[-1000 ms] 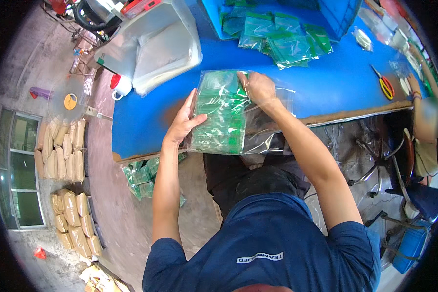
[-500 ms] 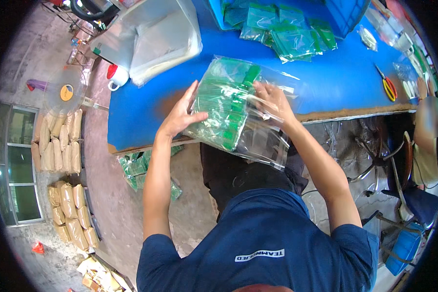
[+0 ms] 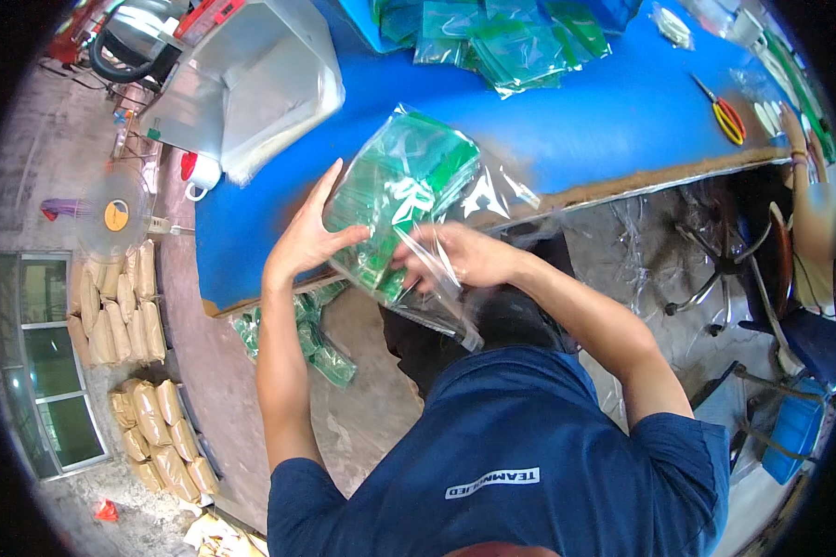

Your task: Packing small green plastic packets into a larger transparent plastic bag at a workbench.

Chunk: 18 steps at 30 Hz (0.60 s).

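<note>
A clear plastic bag (image 3: 481, 197) filled with a stack of flat green packets (image 3: 409, 172) is tilted over the front edge of the blue table. My left hand (image 3: 302, 243) grips the bag's left side, its thumb lying on top and its fingers along the edge. On the other side, my right hand (image 3: 469, 255) has its fingers curled at the loose, crinkled end of the bag, near the lower part of the stack. Glare and clear film partly cover those fingertips.
More green packets (image 3: 520, 46) lie by a blue bin (image 3: 613, 11) at the far side. A translucent tub (image 3: 251, 88), a red-and-white mug (image 3: 201, 174) and scissors with red-yellow handles (image 3: 729, 121) stand or lie on the table (image 3: 604, 130). Green packets (image 3: 320, 339) sit below its edge.
The bag has moved left and turned in my hands. My right hand has come down from the bag's upper right to its lower right side; my left hand has shifted left with it.
</note>
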Each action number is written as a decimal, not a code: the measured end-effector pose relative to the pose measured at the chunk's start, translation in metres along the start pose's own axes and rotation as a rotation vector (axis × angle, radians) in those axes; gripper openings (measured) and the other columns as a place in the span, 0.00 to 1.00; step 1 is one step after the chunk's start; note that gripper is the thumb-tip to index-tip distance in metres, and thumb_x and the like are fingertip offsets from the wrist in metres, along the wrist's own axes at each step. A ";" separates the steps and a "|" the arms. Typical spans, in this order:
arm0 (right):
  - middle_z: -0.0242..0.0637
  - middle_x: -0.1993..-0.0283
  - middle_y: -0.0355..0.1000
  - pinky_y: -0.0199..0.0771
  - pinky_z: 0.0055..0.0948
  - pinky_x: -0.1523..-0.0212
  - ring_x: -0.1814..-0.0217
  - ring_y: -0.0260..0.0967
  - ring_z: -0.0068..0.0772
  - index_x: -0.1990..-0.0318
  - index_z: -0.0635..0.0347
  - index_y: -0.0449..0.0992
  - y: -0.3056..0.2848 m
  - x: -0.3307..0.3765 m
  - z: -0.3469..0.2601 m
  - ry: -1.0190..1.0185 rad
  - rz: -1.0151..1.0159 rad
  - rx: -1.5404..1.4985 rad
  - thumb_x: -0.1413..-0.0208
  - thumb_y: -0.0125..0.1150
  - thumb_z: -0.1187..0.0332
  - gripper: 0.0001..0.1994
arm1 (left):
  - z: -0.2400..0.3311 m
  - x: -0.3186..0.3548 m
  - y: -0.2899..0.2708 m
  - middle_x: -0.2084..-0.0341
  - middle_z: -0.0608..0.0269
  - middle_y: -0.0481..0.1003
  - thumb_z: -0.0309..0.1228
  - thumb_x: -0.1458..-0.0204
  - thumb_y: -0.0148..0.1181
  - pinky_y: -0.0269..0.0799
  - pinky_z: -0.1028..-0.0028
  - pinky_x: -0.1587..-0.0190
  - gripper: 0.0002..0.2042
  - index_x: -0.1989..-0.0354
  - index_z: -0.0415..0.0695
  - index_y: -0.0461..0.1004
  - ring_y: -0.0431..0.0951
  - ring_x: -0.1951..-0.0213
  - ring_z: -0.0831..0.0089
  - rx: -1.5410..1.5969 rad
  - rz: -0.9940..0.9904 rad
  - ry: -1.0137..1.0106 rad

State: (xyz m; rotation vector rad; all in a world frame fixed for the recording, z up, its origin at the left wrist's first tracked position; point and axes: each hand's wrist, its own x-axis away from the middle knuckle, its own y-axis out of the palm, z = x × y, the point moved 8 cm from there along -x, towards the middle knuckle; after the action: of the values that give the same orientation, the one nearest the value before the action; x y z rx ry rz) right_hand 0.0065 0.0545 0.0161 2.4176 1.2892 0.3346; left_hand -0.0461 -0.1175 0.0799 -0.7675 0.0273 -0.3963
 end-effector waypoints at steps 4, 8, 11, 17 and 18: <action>0.43 0.44 0.70 0.80 0.30 0.52 0.49 0.75 0.32 0.38 0.65 0.64 0.015 0.032 0.014 0.134 -0.042 -0.151 0.31 0.51 0.64 0.19 | 0.047 -0.013 0.045 0.28 0.49 0.53 0.55 0.42 0.55 0.42 0.51 0.28 0.35 0.29 0.53 0.59 0.48 0.27 0.47 -0.580 0.254 0.117; 0.42 0.44 0.72 0.77 0.29 0.46 0.46 0.73 0.28 0.36 0.66 0.64 0.029 0.078 0.030 0.422 -0.260 0.089 0.32 0.51 0.71 0.20 | 0.047 -0.020 0.082 0.25 0.58 0.46 0.61 0.41 0.47 0.32 0.47 0.27 0.35 0.28 0.61 0.56 0.43 0.25 0.51 -0.748 0.138 0.255; 0.40 0.46 0.74 0.73 0.28 0.43 0.45 0.71 0.26 0.38 0.67 0.66 0.022 0.096 -0.010 0.335 -0.312 0.140 0.36 0.60 0.67 0.22 | 0.039 -0.045 0.060 0.25 0.60 0.47 0.62 0.44 0.51 0.30 0.47 0.26 0.38 0.28 0.59 0.56 0.43 0.25 0.52 -0.772 0.036 0.368; 0.39 0.53 0.78 0.75 0.28 0.49 0.50 0.74 0.26 0.41 0.66 0.70 -0.087 0.052 -0.119 -0.023 0.326 0.296 0.33 0.55 0.60 0.20 | 0.037 -0.034 0.061 0.26 0.59 0.48 0.59 0.48 0.58 0.28 0.39 0.28 0.41 0.28 0.57 0.56 0.42 0.25 0.50 -0.778 0.196 0.126; 0.42 0.52 0.78 0.75 0.31 0.49 0.50 0.74 0.30 0.41 0.66 0.70 -0.128 0.040 -0.137 -0.174 0.474 0.511 0.34 0.57 0.58 0.22 | 0.041 -0.028 0.066 0.26 0.59 0.48 0.58 0.47 0.58 0.27 0.39 0.28 0.40 0.27 0.56 0.55 0.42 0.25 0.49 -0.762 0.223 0.127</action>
State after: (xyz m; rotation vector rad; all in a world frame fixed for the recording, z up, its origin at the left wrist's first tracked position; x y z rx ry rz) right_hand -0.1182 0.1821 0.0849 3.0963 0.7780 -0.1038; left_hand -0.0430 -0.0369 0.0615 -1.4726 0.3984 -0.2128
